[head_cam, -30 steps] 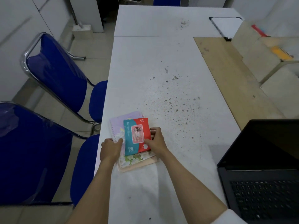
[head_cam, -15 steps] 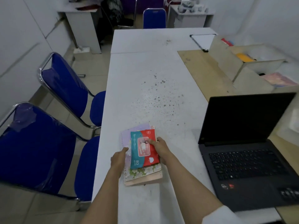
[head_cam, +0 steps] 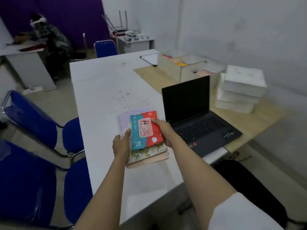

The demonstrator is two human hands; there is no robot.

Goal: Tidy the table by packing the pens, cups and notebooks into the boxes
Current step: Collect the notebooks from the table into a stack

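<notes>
Centrally, both hands grip a stack of notebooks (head_cam: 146,153) from opposite sides. Left hand (head_cam: 121,145): fingers under the stack's left edge, thumb up against the spiral-bound lilac notebook (head_cam: 123,118). Right hand (head_cam: 163,130): fingers curled beneath the right edge, thumb pressing on a red-and-teal wipes packet (head_cam: 144,130) lying on top of the stack. Whether the stack rests on the white bench (head_cam: 99,90) or is raised just above it cannot be told. Both forearms reach forward from the lower edge, the right one emerging from a white sleeve (head_cam: 240,214).

Just right of the stack, an open black laptop (head_cam: 196,117) stands partly on a wooden board (head_cam: 152,75). Beyond it, well apart from the stack, are the open boxes (head_cam: 184,70), with coloured items inside, and a small whiteboard (head_cam: 150,58) beside them. Stacked white blocks (head_cam: 239,90) sit far right. Blue chairs (head_cam: 38,123) line the bench's left side. A seated person (head_cam: 51,39) is at a distant desk.
</notes>
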